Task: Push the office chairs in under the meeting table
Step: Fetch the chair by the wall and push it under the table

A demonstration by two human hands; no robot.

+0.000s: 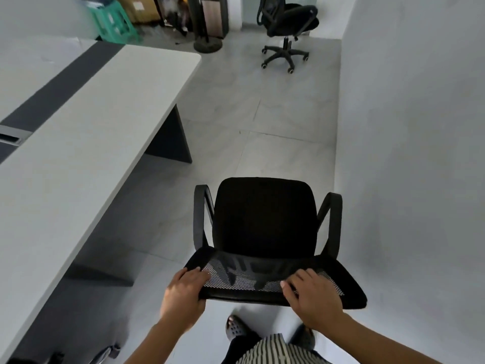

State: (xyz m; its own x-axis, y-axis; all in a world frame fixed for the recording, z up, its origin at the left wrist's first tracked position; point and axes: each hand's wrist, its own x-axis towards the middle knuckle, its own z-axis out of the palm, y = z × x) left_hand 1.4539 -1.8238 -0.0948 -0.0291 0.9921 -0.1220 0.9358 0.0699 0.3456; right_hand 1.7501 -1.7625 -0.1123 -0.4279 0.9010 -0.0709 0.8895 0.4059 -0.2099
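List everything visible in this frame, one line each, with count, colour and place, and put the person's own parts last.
meeting table: 1, white with a dark centre strip, left side.
near office chair: 1, black, mesh back, centre foreground, out in the aisle beside the table.
far office chair: 1, black, on castors, top right by the wall.
stool: 1, green, top left past the table end.
cardboard box: 1, brown, top, behind the stool.
round floor stand: 1, dark, top centre.
left hand: 1, fingers over the near chair's backrest top.
right hand: 1, same grip, right end.
shoes: 2, dark, bottom centre.
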